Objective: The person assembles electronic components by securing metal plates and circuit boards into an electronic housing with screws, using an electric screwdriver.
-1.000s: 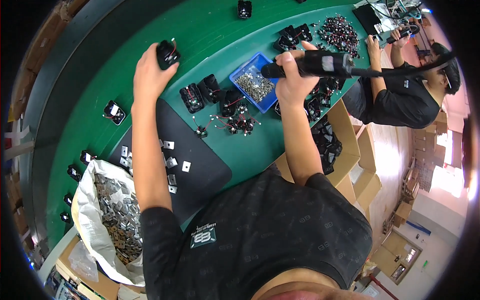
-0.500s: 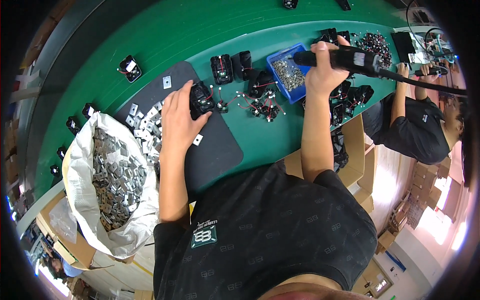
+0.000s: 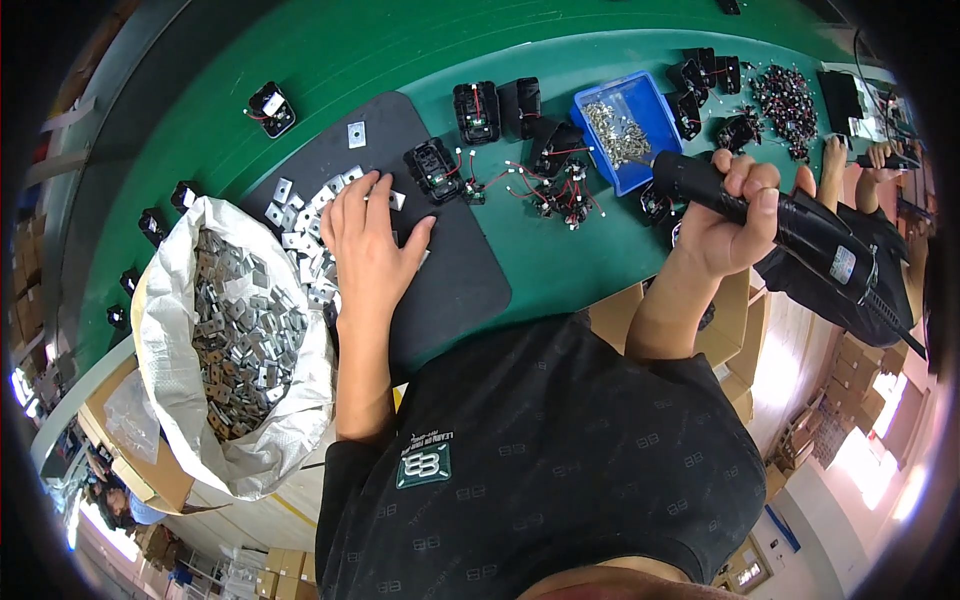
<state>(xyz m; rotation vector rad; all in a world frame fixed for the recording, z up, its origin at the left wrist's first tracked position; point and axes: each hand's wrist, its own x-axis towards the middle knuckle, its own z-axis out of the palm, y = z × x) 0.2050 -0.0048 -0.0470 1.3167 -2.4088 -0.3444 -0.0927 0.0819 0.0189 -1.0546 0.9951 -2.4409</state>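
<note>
My left hand rests palm down, fingers spread, at the edge of a pile of small metal plates on a dark grey mat. Whether a fingertip presses on a plate is hidden. Just beyond its fingers lies an open black plastic housing with red and white wires. A single plate lies apart near the mat's far edge. My right hand is wrapped round a black electric screwdriver. The tool's front end points left, beside a blue tray of screws.
A white woven sack full of metal plates stands at the left. More black housings and wired parts lie on the green bench. A cardboard box is below its near edge. Another person works at the right.
My left hand has let go of the black housing and moved onto the metal plates. My right hand has drawn the screwdriver right and nearer, off the screw tray. The view has shifted slightly.
</note>
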